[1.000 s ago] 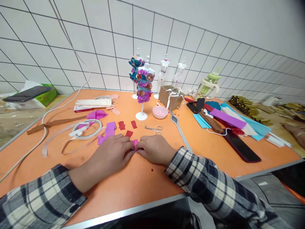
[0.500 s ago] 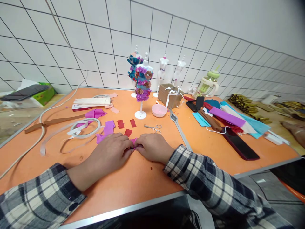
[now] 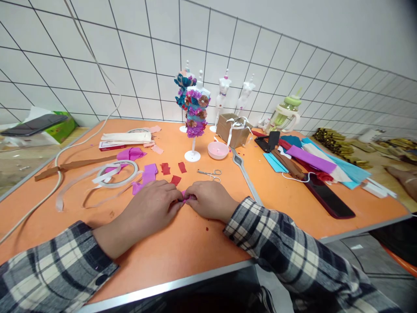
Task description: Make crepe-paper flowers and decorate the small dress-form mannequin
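small magenta paper-like scrap (image 3: 183, 193), pinched in our left hand (image 3: 152, 203) and right hand (image 3: 210, 200): we should work it lightly, lest it tear.

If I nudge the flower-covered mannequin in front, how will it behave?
The mannequin may tip easily, since most of its bulk sits high on a thin stem. Its flat round base should keep it from rolling while upright. The ruffled flowers look thin, so they'd probably crush if squeezed.
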A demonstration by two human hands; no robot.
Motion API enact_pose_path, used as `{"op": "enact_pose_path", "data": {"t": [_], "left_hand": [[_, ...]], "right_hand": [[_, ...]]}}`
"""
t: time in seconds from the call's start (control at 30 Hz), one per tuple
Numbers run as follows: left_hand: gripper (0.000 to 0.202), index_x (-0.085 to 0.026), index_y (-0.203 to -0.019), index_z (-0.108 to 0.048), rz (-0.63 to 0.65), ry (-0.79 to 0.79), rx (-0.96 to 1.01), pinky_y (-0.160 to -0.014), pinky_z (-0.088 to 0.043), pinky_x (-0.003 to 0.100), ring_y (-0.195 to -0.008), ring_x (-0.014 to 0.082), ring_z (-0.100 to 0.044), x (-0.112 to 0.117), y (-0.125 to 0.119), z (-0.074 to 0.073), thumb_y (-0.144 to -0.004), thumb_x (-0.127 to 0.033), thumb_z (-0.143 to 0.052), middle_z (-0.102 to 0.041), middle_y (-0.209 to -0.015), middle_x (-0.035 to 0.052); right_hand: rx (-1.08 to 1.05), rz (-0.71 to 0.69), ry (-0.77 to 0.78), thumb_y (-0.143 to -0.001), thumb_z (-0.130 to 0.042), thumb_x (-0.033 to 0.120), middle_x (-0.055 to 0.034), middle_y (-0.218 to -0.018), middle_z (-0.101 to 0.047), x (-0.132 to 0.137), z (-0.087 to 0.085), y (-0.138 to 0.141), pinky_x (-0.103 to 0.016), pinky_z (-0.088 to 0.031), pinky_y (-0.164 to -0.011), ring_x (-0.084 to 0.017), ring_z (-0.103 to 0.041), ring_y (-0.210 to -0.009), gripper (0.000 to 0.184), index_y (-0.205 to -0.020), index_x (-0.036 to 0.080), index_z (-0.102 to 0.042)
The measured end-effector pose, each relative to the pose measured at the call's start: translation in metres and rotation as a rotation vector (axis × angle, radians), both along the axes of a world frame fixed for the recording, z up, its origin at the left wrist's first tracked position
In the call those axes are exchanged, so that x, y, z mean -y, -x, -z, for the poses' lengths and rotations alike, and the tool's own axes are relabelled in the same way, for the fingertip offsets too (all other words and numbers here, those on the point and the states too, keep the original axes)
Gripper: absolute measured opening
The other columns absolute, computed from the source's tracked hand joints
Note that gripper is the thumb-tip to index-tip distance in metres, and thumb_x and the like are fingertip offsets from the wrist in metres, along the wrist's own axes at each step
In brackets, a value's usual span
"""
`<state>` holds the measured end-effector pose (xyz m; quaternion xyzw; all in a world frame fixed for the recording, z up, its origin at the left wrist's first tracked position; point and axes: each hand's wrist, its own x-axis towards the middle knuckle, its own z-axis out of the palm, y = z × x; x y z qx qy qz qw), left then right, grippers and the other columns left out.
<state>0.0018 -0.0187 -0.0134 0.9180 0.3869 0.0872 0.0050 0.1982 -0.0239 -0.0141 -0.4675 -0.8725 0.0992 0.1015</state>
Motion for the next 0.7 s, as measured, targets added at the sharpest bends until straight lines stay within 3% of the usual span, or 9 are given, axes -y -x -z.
{"op": "enact_pose_path", "data": {"t": [0.7], "left_hand": [[0.022, -0.02, -0.088, -0.075, 0.031, -0.045, 0.019, -0.076, -0.045, 0.04, -0.082, 0.0249, -0.064, 0.0001, -0.0001, -0.0008, -0.092, -0.026, -0.053, -0.073, -0.083, 0.0044]], "right_hand": [[0.037, -0.011, -0.031, -0.096, -0.05, 0.035, -0.0026, -0.092, -0.071, 0.0017, -0.0015, -0.0016, -0.029, -0.034, -0.062, -0.018, -0.062, -0.084, 0.026, -0.096, 0.023, -0.073]]}}
